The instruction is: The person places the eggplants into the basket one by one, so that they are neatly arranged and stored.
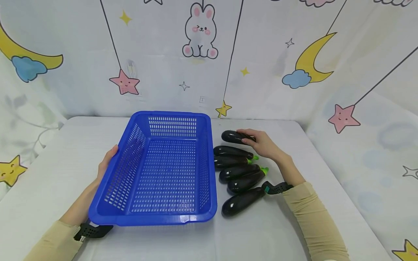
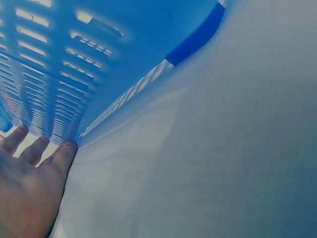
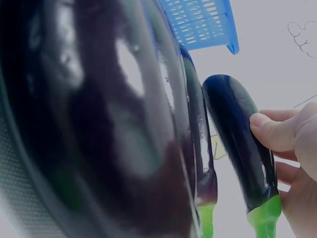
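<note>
My right hand (image 1: 262,144) holds a dark, glossy eggplant (image 1: 232,136) at the far end of a row, thumb on one side and fingers on the other. The right wrist view shows this eggplant (image 3: 237,144) with its green stem end toward the palm side. Several more eggplants (image 1: 240,172) lie nearer, just right of a blue plastic basket (image 1: 213,195). Against the basket's left side rests my left hand (image 1: 106,163). In the left wrist view its fingers (image 2: 64,156) lie fairly straight along the slotted outer wall; the thumb is hidden there.
A white-covered table (image 1: 261,232) carries everything. Behind it hangs a printed cloth (image 1: 163,61) with stars, moons and a rabbit. One eggplant (image 1: 241,203) lies nearest, close to the black band (image 1: 277,187) on my right wrist.
</note>
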`<state>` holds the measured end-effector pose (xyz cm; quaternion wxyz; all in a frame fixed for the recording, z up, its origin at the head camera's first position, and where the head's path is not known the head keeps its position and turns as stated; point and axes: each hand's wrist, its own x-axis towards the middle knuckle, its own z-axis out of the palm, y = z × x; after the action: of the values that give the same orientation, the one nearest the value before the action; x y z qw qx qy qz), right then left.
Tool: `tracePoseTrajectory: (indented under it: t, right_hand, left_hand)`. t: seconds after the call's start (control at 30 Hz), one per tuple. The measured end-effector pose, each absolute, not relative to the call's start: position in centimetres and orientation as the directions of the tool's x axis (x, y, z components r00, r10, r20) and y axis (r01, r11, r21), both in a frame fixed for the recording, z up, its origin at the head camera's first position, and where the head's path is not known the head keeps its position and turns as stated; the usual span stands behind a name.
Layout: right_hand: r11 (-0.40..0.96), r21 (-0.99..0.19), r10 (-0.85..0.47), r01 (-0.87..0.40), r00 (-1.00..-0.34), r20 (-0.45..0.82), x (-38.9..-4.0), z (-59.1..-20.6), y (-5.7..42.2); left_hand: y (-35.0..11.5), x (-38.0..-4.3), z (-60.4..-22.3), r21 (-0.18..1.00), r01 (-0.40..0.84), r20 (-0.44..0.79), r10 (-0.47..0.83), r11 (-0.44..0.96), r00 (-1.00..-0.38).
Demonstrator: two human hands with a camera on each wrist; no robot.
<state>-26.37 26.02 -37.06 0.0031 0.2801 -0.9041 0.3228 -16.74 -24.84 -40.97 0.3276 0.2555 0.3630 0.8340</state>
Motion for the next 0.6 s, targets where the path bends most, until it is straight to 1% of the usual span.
tracePoseTrajectory:
  t: [0.2, 0.37, 0.6]
  right_hand:
    - [0.627, -0.582, -0.505, -0.518, -0.839, 0.203, -26.3, -36.8, 25.8]
    - [0.628, -0.584, -0.502, -0.514, -0.841, 0.199, -26.2, -36.5, 26.0]
    - [0.627, -0.567, -0.513, -0.534, -0.831, 0.215, -26.4, -35.6, 25.9]
  left_hand:
    - [-24.9, -16.8, -41.0, 0.743, -0.386, 0.215, 0.741, -0.547, -0.636]
    - [-24.7, -16.8, -41.0, 0.696, -0.441, 0.224, 0.755, -0.566, -0.616]
    - [-24.7, -16.8, -41.0, 0.684, -0.445, 0.23, 0.75, -0.578, -0.621]
